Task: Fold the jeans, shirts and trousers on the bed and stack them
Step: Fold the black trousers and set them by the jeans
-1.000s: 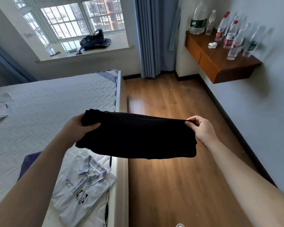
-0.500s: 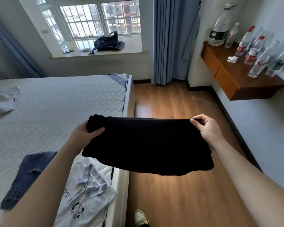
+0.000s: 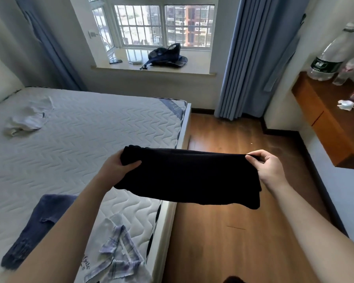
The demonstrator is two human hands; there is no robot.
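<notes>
A folded black garment [image 3: 189,177] hangs in the air over the bed's right edge and the floor. My left hand [image 3: 116,169] grips its left top corner, and my right hand [image 3: 269,170] pinches its right top corner. On the mattress [image 3: 80,144] below my left arm lies a white shirt with a plaid collar [image 3: 117,260]. Left of it lie dark blue jeans [image 3: 36,225], partly hidden by my arm. A crumpled white garment [image 3: 28,119] sits far left on the bed.
Wooden floor [image 3: 233,231] runs right of the bed. A wall-mounted wooden shelf [image 3: 327,119] with water bottles [image 3: 325,62] juts out at the right. A dark bag [image 3: 166,57] rests on the windowsill. Blue curtains [image 3: 253,58] hang at the corner.
The view has swung left and up, showing more of the bed and window. Both hands still hold the black garment stretched between them, now nearer the mattress edge.
</notes>
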